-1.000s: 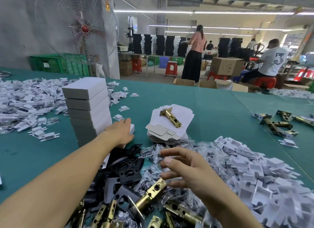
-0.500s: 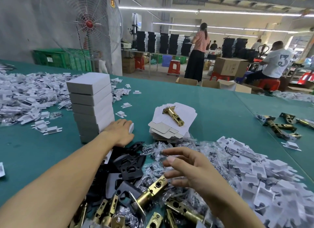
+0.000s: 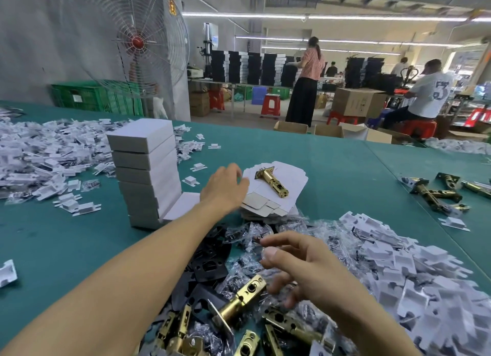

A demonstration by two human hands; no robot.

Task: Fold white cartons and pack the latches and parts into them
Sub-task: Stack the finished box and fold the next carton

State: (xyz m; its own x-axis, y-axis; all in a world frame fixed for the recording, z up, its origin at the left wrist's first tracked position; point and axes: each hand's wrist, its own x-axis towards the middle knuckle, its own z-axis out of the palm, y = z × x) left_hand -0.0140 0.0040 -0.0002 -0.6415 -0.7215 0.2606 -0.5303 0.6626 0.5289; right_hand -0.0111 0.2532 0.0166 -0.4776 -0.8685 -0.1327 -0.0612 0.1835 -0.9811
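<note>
**Two empty hands: one at the blanks, one over the parts**

Left hand [image 3: 225, 188] is stretched out to the middle of the frame, back up and fingers relaxed, at the left edge of the pile of flat carton blanks [image 3: 295, 176]. It grips nothing that I can see. Whether its fingertips touch the top blank is hidden by the hand itself. Right hand [image 3: 300, 270], at lower centre, hovers with fingers spread and loosely bent, a little blurred, above the clear screw bags [image 3: 249, 233]. It holds nothing either.

A brass latch [image 3: 272, 183] lies slantwise on the top blank. Just left of the left hand stands the stack of folded cartons [image 3: 146, 169], with one more white carton [image 3: 183, 204] lying at its foot. Below the hands are black plates [image 3: 210, 257] and loose brass latches [image 3: 239, 300]. A heap of white card inserts [image 3: 411, 270] fills the lower right of the green tabletop [image 3: 345, 169].

By my reading, the step in hand is the start of a fresh carton: fetch a blank and gather its parts. The next move calls for taking one blank alone, so the latch on top must be lifted off or tipped aside first. The thin card must then be peeled from the pile without dragging its neighbours. The right hand needs to pinch a single slippery bag out of the tangle.
</note>
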